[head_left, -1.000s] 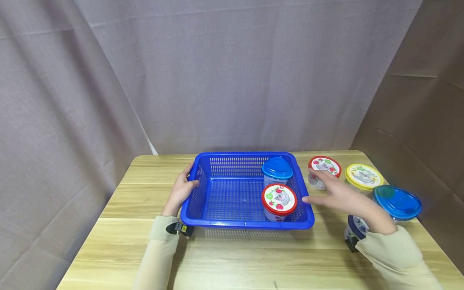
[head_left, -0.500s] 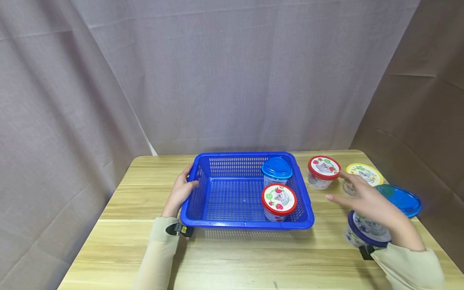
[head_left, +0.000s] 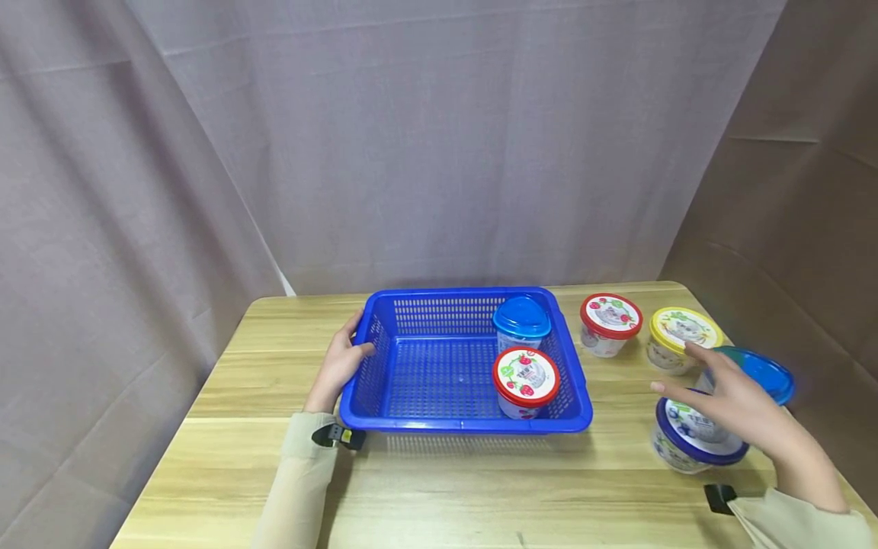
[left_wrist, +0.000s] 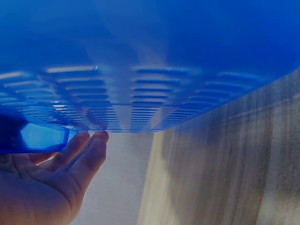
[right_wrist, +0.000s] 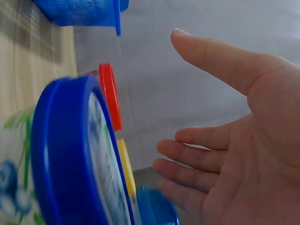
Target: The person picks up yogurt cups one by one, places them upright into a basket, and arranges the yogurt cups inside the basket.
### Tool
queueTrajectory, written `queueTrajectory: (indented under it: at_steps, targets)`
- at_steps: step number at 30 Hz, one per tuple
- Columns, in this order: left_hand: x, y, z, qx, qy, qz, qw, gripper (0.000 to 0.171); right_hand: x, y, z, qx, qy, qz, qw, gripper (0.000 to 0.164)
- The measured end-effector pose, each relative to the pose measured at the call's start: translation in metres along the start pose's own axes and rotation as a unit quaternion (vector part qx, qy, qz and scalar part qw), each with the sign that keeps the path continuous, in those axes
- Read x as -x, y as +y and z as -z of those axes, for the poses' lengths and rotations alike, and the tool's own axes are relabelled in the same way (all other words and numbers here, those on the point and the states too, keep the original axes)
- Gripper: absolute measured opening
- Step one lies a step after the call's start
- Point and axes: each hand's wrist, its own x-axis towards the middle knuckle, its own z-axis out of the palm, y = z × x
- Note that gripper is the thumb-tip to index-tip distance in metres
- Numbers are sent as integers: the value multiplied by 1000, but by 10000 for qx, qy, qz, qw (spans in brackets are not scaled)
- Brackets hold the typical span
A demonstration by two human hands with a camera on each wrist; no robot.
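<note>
My left hand grips the left rim of a blue plastic basket, thumb over the rim and fingers along the outer wall. Inside the basket, at its right end, a blue-lidded tub stands behind a red-lidded tub with a strawberry picture. My right hand hovers with nothing in it, thumb and fingers spread, above a tub with a dark blue lid. The right wrist view has that dark blue lid close beside the bare palm.
Right of the basket stand another red-lidded tub, a yellow-lidded tub and a blue-lidded tub, partly hidden by the right hand. Grey curtain hangs behind the wooden table and at both sides.
My right hand has moved right and nearer the body, from beside the basket and the outer red-lidded tub to over the dark blue lid. The left hand and basket stay put.
</note>
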Motion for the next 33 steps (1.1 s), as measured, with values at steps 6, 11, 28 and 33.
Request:
queueTrajectory:
  at_steps: [6,11,28,33]
  targets:
    - [-6,-10,0,-21,75,-2,10000,84,12,12,0,54,66,-90,9999,101]
    - [-22,-38,0,-78,208,-100,9997,85,17,19,-2,84,139,-75,9998,100]
    - [-1,-2,0,-130,77,-29,9999,83,21,31,-11,282,-62,14,9996,103]
    - [2,3,-1,-142,104,-29,9998,83,21,32,-15,111,-93,144,9998,105]
